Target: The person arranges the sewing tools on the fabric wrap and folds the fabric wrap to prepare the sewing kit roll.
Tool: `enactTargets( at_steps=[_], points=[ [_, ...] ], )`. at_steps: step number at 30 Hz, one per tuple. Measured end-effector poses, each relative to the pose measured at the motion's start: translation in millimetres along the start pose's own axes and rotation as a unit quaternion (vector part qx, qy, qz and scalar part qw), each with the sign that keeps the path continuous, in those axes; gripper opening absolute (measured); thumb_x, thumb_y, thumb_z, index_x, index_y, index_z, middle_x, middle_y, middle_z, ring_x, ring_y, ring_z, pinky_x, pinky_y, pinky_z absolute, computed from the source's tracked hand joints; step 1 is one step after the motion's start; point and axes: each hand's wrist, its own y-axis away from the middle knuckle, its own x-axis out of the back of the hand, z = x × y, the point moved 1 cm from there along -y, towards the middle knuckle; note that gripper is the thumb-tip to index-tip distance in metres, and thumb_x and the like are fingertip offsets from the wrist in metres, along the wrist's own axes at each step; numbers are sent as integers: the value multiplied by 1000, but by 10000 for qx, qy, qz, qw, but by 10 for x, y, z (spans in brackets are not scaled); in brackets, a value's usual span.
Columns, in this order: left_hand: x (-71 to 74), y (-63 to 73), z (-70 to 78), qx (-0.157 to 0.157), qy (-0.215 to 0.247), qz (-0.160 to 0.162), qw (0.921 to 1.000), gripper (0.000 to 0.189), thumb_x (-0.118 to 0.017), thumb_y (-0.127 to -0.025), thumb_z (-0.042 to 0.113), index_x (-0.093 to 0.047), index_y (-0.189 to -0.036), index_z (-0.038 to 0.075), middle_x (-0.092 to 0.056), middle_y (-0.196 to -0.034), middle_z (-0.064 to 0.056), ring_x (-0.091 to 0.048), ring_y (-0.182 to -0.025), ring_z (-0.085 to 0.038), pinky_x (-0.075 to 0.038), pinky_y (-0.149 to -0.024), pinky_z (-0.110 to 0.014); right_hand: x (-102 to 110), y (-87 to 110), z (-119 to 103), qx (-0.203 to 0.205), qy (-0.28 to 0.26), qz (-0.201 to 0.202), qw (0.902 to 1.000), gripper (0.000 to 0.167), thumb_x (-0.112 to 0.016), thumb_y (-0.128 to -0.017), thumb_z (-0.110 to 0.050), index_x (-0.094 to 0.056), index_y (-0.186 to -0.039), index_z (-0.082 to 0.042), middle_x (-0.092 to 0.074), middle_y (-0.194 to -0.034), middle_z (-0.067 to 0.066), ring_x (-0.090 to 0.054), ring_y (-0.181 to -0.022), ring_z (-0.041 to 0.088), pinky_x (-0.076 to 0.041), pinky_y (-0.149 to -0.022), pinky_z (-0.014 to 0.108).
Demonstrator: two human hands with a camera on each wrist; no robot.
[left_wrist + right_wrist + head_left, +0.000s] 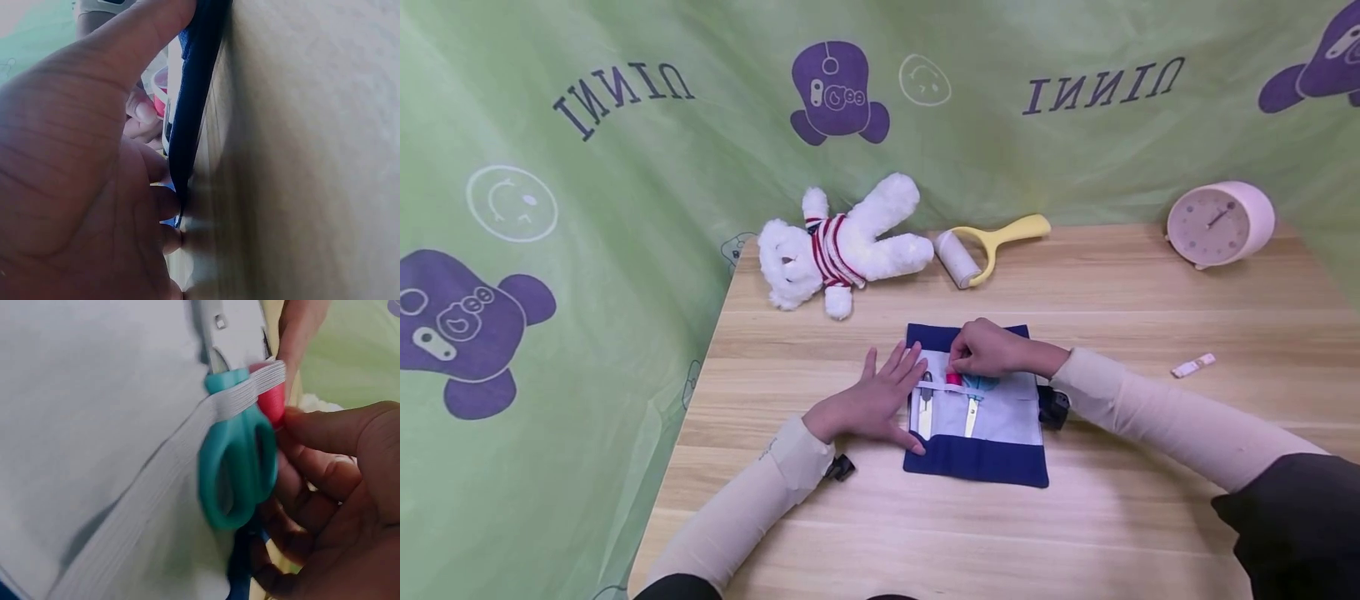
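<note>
A navy-edged fabric pouch [977, 462] lies unfolded, its pale lining facing up. My left hand [868, 407] rests along its left edge with fingers spread. Under the white elastic band [240, 400] sit teal-handled scissors [240, 450], a small pinkish-red piece [273, 407] whose kind does not show, and a slim tool [927, 400] with a dark grey top. Thumb and forefinger of my right hand [988, 348] pinch the red piece where it sticks out past the band. In the head view, that hand partly covers the scissors' handles.
Behind the pouch lie a white teddy bear [880, 246] in a striped top and a lint roller [958, 258] with a yellow handle. A pink clock [1221, 223] stands at the back right. Nearer on the right is a small pinkish-white strip [1192, 365]. Green curtain hangs behind the table.
</note>
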Motion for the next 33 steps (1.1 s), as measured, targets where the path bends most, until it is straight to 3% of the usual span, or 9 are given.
enactTargets(
  at_steps=[5, 12, 19, 21, 27, 33],
  points=[
    [-2, -3, -7, -17, 132, -22, 9999, 128, -69, -74, 77, -1, -163, 16, 16, -169, -12, 17, -156, -36, 7, -117, -73, -2, 10, -19, -70, 46, 6, 10000, 20, -72, -89, -18, -75, -69, -14, -63, -59, -9, -54, -55, 3, -44, -56, 21],
    [13, -1, -13, -21, 161, -58, 9999, 126, -70, -74, 76, -4, -163, 15, 15, -169, -13, 16, -156, -37, 5, -117, -74, -14, 40, -42, -70, -22, 166, 9998, 21, -74, -88, -20, -73, -67, -16, -63, -63, -9, -53, -62, 4, -43, -61, 21],
    [1, -7, -16, -29, 100, -37, 9999, 127, -69, -74, 77, -3, -163, 15, 16, -169, -12, 17, -156, -36, 6, -117, -74, -63, 55, -57, -648, 182, 322, 9972, 28, -73, -91, -27, -71, -66, -15, -60, -58, -7, -52, -56, 7, -42, -59, 23],
    [0, -10, -16, -45, 101, -21, 9999, 127, -69, -74, 77, -4, -163, 14, 15, -169, -12, 17, -156, -36, 6, -117, -74, -45, 44, -50, -577, 166, 209, 9980, 28, -73, -91, -27, -71, -66, -16, -60, -58, -8, -53, -56, 6, -42, -58, 22],
    [-5, -19, -13, -40, 94, -48, 9999, 127, -68, -74, 77, -4, -163, 14, 16, -169, -12, 17, -156, -36, 7, -117, -74, 39, 25, 43, 160, -271, -324, 9990, 11, -77, -86, -17, -76, -75, -16, -70, -69, -9, -54, -66, 3, -44, -65, 20],
    [-13, -21, -24, 12, 73, -73, 9999, 128, -68, -73, 78, -3, -163, 14, 17, -169, -11, 18, -156, -35, 7, -117, -73, 70, 10, 76, 271, -405, -394, 9980, 11, -81, -83, -22, -77, -73, -19, -71, -68, -10, -56, -67, 2, -44, -66, 19]
  ],
)
